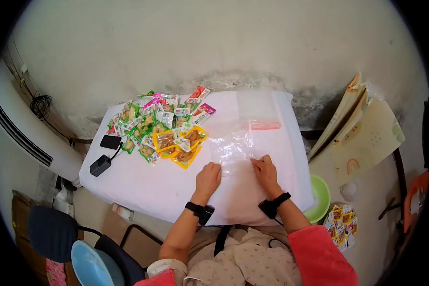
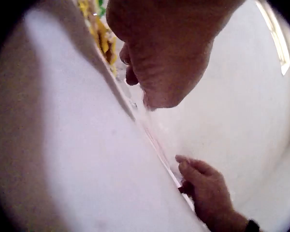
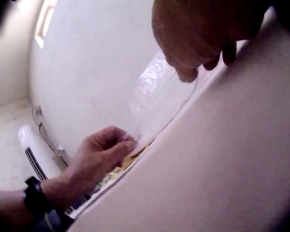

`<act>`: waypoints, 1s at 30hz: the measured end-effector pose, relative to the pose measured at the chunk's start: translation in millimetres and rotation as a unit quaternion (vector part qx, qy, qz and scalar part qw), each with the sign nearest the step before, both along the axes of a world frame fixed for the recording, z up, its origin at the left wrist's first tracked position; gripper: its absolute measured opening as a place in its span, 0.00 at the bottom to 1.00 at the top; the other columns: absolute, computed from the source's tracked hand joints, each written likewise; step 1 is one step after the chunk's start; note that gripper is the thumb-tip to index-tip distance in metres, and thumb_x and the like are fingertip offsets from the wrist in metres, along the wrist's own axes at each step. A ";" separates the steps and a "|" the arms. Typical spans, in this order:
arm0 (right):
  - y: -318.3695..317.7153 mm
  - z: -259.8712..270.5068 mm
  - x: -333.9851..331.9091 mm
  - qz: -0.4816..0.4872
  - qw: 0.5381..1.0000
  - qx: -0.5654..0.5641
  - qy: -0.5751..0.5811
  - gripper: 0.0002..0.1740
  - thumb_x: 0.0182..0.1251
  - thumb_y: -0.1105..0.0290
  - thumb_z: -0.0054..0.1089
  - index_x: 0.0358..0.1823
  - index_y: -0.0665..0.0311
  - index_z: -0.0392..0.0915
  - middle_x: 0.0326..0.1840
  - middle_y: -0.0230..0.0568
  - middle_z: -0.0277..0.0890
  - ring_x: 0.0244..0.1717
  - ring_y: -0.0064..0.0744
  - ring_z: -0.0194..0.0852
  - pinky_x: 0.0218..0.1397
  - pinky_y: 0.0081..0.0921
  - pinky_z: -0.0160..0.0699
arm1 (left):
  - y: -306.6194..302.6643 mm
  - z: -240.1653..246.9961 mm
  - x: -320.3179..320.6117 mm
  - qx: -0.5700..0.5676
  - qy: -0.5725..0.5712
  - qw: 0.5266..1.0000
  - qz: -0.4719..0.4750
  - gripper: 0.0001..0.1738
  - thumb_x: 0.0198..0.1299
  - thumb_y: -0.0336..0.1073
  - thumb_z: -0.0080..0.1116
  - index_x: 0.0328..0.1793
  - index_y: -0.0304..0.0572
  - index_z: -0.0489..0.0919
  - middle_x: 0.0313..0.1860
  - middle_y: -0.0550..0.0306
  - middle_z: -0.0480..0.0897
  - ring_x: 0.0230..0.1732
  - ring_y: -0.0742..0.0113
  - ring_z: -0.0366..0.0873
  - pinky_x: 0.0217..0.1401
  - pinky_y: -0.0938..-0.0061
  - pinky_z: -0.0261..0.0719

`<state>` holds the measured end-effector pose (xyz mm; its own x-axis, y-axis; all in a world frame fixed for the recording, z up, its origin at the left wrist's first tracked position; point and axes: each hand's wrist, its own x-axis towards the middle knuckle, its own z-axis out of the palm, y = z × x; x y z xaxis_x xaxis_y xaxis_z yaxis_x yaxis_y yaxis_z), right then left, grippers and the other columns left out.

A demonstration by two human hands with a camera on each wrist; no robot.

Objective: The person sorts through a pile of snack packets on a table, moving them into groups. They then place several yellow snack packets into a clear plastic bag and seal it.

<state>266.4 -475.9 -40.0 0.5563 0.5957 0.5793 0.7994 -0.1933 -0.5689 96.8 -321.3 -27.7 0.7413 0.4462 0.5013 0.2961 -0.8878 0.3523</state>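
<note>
A clear plastic bag (image 1: 233, 145) lies on the white-covered table, its near edge between the two hands. The left hand (image 1: 208, 179) pinches the bag's near left corner; in the right wrist view the left hand (image 3: 104, 152) has thumb and fingers closed on the film. At the near right corner, the right hand (image 1: 266, 174) pinches the edge with thumb and forefinger; the right hand (image 2: 208, 188) also shows in the left wrist view. The bag (image 3: 157, 84) rises shiny between them in the right wrist view.
Left of the bag is a heap of sealed food packets (image 1: 148, 121), with yellow-edged packets (image 1: 181, 145) nearest. A phone (image 1: 110, 142) and a black box (image 1: 100, 165) lie at the table's left. Flat bags with red edges (image 1: 265, 125) lie behind. A green basin (image 1: 319, 198) stands right.
</note>
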 end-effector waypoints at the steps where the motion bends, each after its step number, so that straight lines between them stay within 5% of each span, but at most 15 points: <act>1: -2.7 -5.1 -4.5 0.000 0.997 0.005 0.076 0.09 0.56 0.78 0.62 0.40 0.63 0.81 0.32 0.42 0.67 0.29 0.39 0.70 0.31 0.32 0.71 | -3.9 1.1 -3.9 -0.050 0.011 0.998 -0.026 0.09 0.51 0.33 0.61 0.39 0.44 0.76 0.35 0.53 0.75 0.39 0.53 0.75 0.36 0.63 0.77; 4: -1.6 -10.3 -2.7 -0.006 0.989 0.020 0.146 0.09 0.56 0.79 0.61 0.40 0.65 0.79 0.33 0.42 0.68 0.29 0.39 0.71 0.32 0.32 0.73 | 1.6 16.5 -11.6 -0.040 -0.028 0.997 -0.054 0.13 0.51 0.35 0.62 0.43 0.44 0.78 0.38 0.52 0.77 0.42 0.51 0.74 0.42 0.60 0.76; 8: -3.5 -11.3 -3.2 -0.009 0.985 0.026 0.171 0.09 0.55 0.79 0.60 0.38 0.66 0.76 0.35 0.43 0.69 0.29 0.40 0.73 0.32 0.32 0.74 | 49.3 32.6 -12.4 0.062 -0.066 0.996 0.022 0.19 0.50 0.35 0.63 0.49 0.41 0.77 0.47 0.48 0.78 0.51 0.45 0.73 0.53 0.54 0.72; 10: -3.6 -14.8 -2.3 0.033 0.985 0.038 0.165 0.08 0.55 0.79 0.60 0.37 0.65 0.74 0.37 0.43 0.69 0.30 0.40 0.74 0.33 0.31 0.75 | 70.4 39.9 -11.8 0.174 0.011 0.978 0.117 0.21 0.49 0.33 0.63 0.52 0.40 0.76 0.54 0.47 0.77 0.58 0.46 0.70 0.58 0.52 0.69; 13: -2.9 -15.3 -2.7 0.040 0.985 0.043 0.163 0.06 0.56 0.79 0.60 0.35 0.65 0.74 0.37 0.42 0.70 0.31 0.40 0.75 0.34 0.30 0.77 | 99.8 33.7 -14.8 0.155 0.089 0.980 0.089 0.21 0.50 0.30 0.59 0.54 0.43 0.77 0.60 0.46 0.74 0.64 0.45 0.65 0.60 0.53 0.66; 17: -3.8 -14.7 -4.4 0.052 0.987 0.041 0.146 0.05 0.56 0.78 0.61 0.33 0.65 0.74 0.37 0.42 0.70 0.31 0.41 0.75 0.34 0.30 0.77 | 123.8 28.3 -11.4 0.165 0.121 0.977 0.060 0.18 0.52 0.31 0.57 0.51 0.41 0.79 0.55 0.45 0.78 0.61 0.47 0.69 0.60 0.55 0.67; 20: -5.3 -8.8 -7.4 0.065 0.983 0.042 0.169 0.04 0.57 0.77 0.61 0.32 0.64 0.75 0.37 0.42 0.70 0.31 0.42 0.74 0.34 0.31 0.76 | 132.2 20.1 -6.5 0.061 0.101 0.993 0.028 0.12 0.56 0.32 0.55 0.46 0.38 0.81 0.46 0.45 0.81 0.51 0.51 0.76 0.52 0.62 0.73; 22: -7.9 -3.9 -9.0 0.072 0.988 0.047 0.127 0.03 0.57 0.76 0.61 0.33 0.64 0.76 0.38 0.42 0.69 0.32 0.43 0.74 0.35 0.32 0.75 | 116.2 22.5 -9.6 -0.089 -0.086 0.980 0.153 0.10 0.62 0.34 0.52 0.39 0.36 0.81 0.35 0.48 0.81 0.35 0.57 0.79 0.39 0.69 0.76; 23: -8.6 -4.2 -9.2 0.067 0.988 0.047 0.130 0.03 0.57 0.76 0.61 0.33 0.64 0.76 0.38 0.42 0.69 0.32 0.43 0.74 0.35 0.32 0.75 | 102.2 29.7 -13.1 -0.089 -0.083 0.981 0.149 0.10 0.62 0.34 0.52 0.39 0.36 0.81 0.35 0.48 0.81 0.35 0.57 0.79 0.39 0.69 0.76; 25: -8.3 -3.8 -9.4 0.080 0.987 0.054 0.132 0.03 0.58 0.75 0.61 0.33 0.64 0.76 0.37 0.42 0.70 0.33 0.42 0.74 0.35 0.33 0.74 | 68.6 42.1 -26.9 -0.198 -0.221 0.940 0.166 0.13 0.67 0.38 0.50 0.38 0.35 0.79 0.27 0.59 0.79 0.21 0.72 0.73 0.25 0.75 0.75; 27: -8.0 -3.2 -10.7 0.077 0.987 0.050 0.133 0.03 0.58 0.75 0.61 0.33 0.64 0.77 0.37 0.42 0.70 0.32 0.42 0.74 0.35 0.33 0.74 | 36.8 39.2 -42.7 -0.387 -0.292 0.865 0.128 0.13 0.68 0.38 0.50 0.38 0.36 0.78 0.24 0.65 0.76 0.21 0.82 0.68 0.21 0.82 0.70; 30: -7.0 -4.0 -12.0 0.082 0.986 0.043 0.137 0.04 0.57 0.75 0.62 0.33 0.65 0.77 0.36 0.42 0.70 0.32 0.42 0.74 0.35 0.32 0.74 | -14.0 38.7 -66.0 -0.427 -0.276 0.853 0.115 0.12 0.69 0.39 0.49 0.38 0.38 0.78 0.25 0.65 0.76 0.23 0.81 0.70 0.19 0.85 0.69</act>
<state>254.4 -482.8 -44.0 0.5989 0.6465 0.4726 0.6301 -0.0161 -0.7764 30.8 -335.3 11.0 0.3407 0.9258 0.1637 0.0082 -0.1770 0.9842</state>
